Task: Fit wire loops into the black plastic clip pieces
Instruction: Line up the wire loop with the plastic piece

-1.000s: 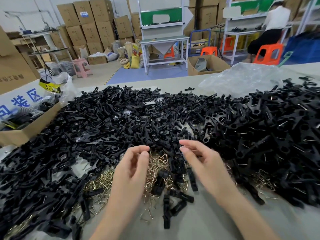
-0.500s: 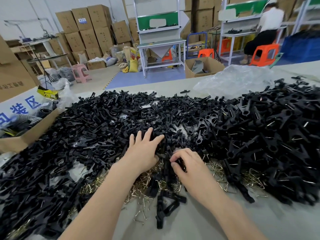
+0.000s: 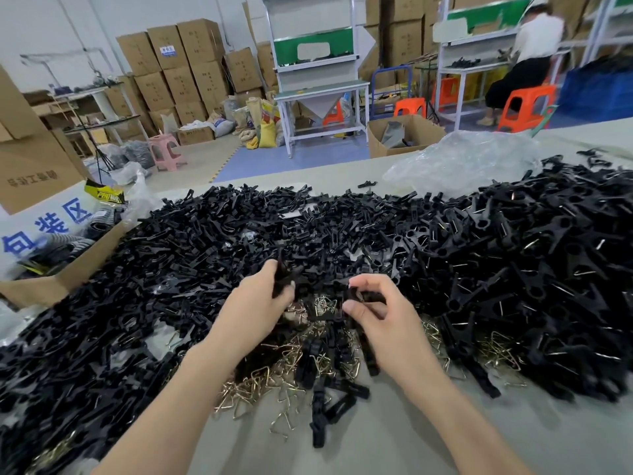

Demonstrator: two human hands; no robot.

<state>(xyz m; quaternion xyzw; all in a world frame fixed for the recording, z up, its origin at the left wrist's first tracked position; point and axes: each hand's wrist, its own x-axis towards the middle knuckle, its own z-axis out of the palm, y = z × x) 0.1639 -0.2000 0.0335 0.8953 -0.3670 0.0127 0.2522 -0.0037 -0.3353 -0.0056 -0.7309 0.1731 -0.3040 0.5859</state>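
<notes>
Head view: left hand [image 3: 253, 305] fingers curled round black clips [image 3: 283, 279] (count unclear); right hand [image 3: 380, 317] fingers pinch one clip piece [image 3: 352, 294].

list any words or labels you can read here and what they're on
"包装区": blue characters on the white sign at the left.
Black print on the big cardboard box: blurred, not readable.
Yellow and black label: too blurred.
Blue sticker on a stacked box: too small.
</notes>
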